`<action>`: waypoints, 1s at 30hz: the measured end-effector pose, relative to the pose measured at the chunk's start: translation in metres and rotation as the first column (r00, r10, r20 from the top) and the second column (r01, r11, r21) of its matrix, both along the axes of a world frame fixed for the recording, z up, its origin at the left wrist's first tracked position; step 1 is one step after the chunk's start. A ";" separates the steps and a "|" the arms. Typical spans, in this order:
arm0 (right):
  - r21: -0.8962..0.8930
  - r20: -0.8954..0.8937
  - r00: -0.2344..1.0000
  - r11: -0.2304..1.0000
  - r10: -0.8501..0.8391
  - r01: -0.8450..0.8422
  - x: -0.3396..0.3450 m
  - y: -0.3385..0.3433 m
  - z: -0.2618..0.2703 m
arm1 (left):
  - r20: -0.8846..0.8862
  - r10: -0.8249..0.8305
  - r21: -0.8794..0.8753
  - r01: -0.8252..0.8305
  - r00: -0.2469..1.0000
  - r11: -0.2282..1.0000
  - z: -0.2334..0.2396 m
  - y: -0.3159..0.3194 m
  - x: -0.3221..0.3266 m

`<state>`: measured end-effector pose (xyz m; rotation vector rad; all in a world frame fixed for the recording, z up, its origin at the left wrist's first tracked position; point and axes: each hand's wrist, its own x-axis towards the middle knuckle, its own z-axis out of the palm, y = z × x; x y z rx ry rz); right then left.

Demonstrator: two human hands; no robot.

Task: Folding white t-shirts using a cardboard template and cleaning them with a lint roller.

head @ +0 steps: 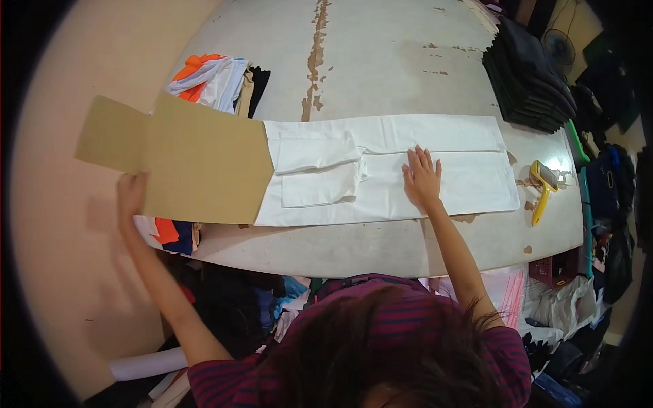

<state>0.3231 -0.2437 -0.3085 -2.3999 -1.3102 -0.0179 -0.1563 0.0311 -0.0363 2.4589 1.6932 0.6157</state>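
A long folded white garment (459, 176) lies flat across the table, with narrower folded parts near its middle. A brown cardboard template (204, 168) with a narrow tab at its far left covers the garment's left end. My left hand (132, 191) grips the lower edge of the cardboard beside the tab, with its fingers curled. My right hand (423, 176) rests palm down on the garment, right of its middle, fingers slightly spread and holding nothing.
A yellow-handled brush (541, 196) lies at the right of the worn table (377, 76). Dark folded garments (528, 81) are stacked at the back right. Folded coloured cloths (217, 84) sit at the back left, and more cloths (171, 235) show below the cardboard.
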 end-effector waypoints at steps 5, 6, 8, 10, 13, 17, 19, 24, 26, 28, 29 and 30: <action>-0.021 0.000 1.000 1.000 -0.008 0.008 -0.001 0.001 0.002 | 0.189 0.000 -0.051 0.010 0.982 0.999 0.075 -0.019 -0.032; -0.002 -0.006 1.000 1.000 -0.003 0.003 -0.002 0.001 0.003 | 0.191 0.036 -0.044 -0.028 0.981 0.999 0.087 -0.027 -0.034; 0.003 0.004 1.000 1.000 -0.003 0.003 -0.002 0.001 0.005 | 0.207 0.013 0.027 -0.019 0.978 0.999 0.106 -0.041 -0.039; 0.019 -0.047 0.999 1.000 0.001 0.000 -0.002 0.001 0.006 | 0.257 0.196 0.073 -0.221 0.946 0.972 0.120 -0.052 -0.043; 0.008 -0.020 1.000 1.000 0.006 -0.006 -0.003 0.001 0.009 | 0.435 0.235 0.141 -0.324 0.869 0.936 0.130 -0.056 -0.050; -0.007 -0.014 1.000 1.000 -0.001 0.001 -0.004 0.002 0.011 | 0.567 0.220 0.171 -0.375 0.794 0.911 0.115 -0.037 -0.049; -0.004 -0.022 1.000 1.000 -0.004 0.004 -0.003 0.002 0.011 | 0.587 0.240 0.165 -0.405 0.773 0.899 0.087 -0.012 -0.037; 0.024 -0.036 0.999 1.000 0.008 -0.008 -0.002 0.002 0.010 | 0.720 0.157 0.090 -0.316 0.675 0.944 -0.036 0.073 0.048; 0.018 -0.021 1.000 1.000 0.003 -0.003 -0.001 0.002 0.010 | 0.853 0.292 -0.235 -0.181 0.434 0.955 -0.089 0.094 0.109; 0.029 -0.038 0.999 1.000 0.001 0.000 -0.001 0.002 0.010 | 0.904 0.171 -0.191 0.015 0.392 0.981 -0.144 0.097 0.186; 0.030 -0.035 0.999 1.000 0.002 -0.001 0.000 0.002 0.010 | 0.820 0.330 -0.353 -0.041 0.467 0.935 -0.164 0.094 0.221; 0.045 -0.041 0.999 0.999 0.001 0.001 0.000 0.002 0.010 | 0.867 0.217 -0.272 0.061 0.449 0.960 -0.184 0.086 0.256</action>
